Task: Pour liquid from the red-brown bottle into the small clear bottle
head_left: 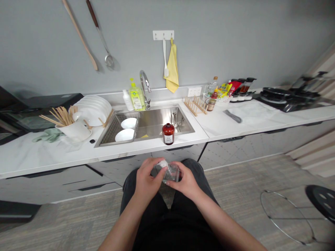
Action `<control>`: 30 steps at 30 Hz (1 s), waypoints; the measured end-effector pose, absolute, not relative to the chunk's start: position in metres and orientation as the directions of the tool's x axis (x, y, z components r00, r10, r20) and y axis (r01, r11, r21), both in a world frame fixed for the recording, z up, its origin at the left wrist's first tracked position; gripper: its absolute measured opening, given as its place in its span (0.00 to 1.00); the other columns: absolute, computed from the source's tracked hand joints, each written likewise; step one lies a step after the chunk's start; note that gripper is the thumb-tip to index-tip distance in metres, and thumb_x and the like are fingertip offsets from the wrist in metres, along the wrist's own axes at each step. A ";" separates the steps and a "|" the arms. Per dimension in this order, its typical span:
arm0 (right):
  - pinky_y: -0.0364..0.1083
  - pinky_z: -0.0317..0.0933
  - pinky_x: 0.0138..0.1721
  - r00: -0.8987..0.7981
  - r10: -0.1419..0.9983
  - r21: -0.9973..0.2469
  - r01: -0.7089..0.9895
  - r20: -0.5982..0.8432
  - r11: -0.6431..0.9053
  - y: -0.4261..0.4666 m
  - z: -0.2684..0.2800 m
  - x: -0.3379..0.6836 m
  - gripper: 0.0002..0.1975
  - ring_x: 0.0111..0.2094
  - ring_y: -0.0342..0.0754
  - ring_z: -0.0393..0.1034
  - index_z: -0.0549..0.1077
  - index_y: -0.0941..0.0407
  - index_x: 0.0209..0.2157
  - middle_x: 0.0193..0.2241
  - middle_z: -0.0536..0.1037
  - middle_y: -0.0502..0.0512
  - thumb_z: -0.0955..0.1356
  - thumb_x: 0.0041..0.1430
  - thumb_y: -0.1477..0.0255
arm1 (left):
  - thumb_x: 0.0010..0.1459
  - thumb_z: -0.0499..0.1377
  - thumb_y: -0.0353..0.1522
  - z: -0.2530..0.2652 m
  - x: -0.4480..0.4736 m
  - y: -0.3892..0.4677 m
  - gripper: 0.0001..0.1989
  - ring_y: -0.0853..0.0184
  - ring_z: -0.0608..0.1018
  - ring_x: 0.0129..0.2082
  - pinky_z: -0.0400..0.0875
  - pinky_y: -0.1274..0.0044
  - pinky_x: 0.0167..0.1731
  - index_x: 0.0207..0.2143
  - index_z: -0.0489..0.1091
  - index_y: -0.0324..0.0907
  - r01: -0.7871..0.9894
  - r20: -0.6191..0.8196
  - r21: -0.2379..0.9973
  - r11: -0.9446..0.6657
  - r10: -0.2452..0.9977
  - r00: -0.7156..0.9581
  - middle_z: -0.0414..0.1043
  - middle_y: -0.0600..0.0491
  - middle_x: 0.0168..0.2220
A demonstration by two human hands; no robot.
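Both hands [148,176], half-curled, grip a clear container [172,172]; an amber bottle [168,134] fronts the sink [154,120].

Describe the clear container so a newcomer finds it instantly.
Find the steel sink, then the amber bottle standing before it. Just below that in view, both hands hold the clear container. Transparent walls distinguish it from that reddish bottle.

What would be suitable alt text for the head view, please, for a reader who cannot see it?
A person's right hand holds a clear container while the left hand pinches a white piece beside it. Ahead, an amber-red bottle stands at the front of a steel sink with two white dishes in a rack.
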State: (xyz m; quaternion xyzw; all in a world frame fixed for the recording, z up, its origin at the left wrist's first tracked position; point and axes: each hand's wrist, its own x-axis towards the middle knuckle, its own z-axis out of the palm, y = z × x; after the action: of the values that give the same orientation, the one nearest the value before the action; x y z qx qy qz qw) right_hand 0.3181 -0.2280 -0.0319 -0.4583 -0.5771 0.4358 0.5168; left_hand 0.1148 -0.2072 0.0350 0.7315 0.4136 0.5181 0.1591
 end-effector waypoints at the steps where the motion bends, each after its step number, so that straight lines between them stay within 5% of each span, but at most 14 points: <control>1: 0.56 0.81 0.54 -0.044 0.979 -0.976 0.083 0.197 0.200 -0.228 -0.032 0.318 0.36 0.49 0.59 0.86 0.79 0.51 0.59 0.52 0.86 0.57 0.85 0.48 0.69 | 0.69 0.70 0.33 0.035 0.115 -0.207 0.12 0.58 0.88 0.47 0.82 0.66 0.49 0.53 0.83 0.49 0.438 0.624 0.665 -0.605 0.772 0.119 0.88 0.50 0.48; 30: 0.57 0.82 0.56 -0.040 0.981 -0.978 0.079 0.188 0.191 -0.227 -0.032 0.319 0.35 0.51 0.61 0.86 0.79 0.51 0.59 0.53 0.87 0.58 0.85 0.48 0.67 | 0.69 0.69 0.34 0.034 0.120 -0.209 0.11 0.54 0.87 0.49 0.83 0.61 0.52 0.53 0.84 0.49 0.460 0.609 0.664 -0.589 0.784 0.125 0.88 0.48 0.49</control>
State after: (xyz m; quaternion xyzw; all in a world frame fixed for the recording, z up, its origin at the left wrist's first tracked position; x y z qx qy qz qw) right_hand 0.3193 -0.2271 -0.0323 -0.4621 -0.5736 0.4372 0.5161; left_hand 0.1196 -0.2086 0.0340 0.7329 0.4241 0.5075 0.1596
